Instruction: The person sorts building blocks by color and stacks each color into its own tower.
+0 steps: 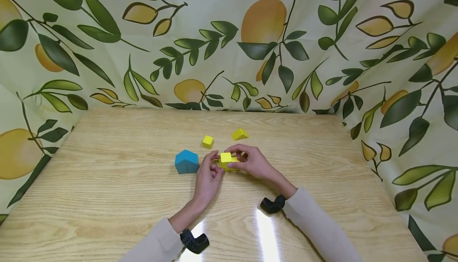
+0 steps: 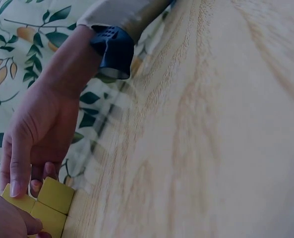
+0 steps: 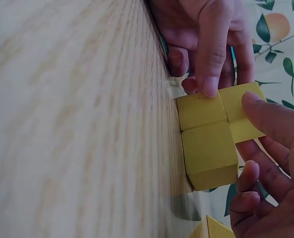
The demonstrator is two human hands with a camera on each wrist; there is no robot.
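Two yellow blocks [image 3: 211, 151] sit side by side on the table, with a yellow cube [image 1: 226, 158] on top of the left one. My right hand [image 1: 254, 162] pinches this upper cube, its thumb [image 3: 256, 106] on the front face and fingers behind. My left hand [image 1: 208, 179] holds the lower left block [image 3: 201, 110], the thumb [image 3: 210, 64] on its front and the index finger reaching behind. The left fingertips are partly hidden.
Left of my hands stands a blue house-shaped block group [image 1: 186, 162]. Farther back lie a loose yellow cube [image 1: 208, 142] and a yellow triangular prism [image 1: 240, 134]. The wooden table [image 1: 125, 198] ends at a patterned cloth [image 1: 214, 67].
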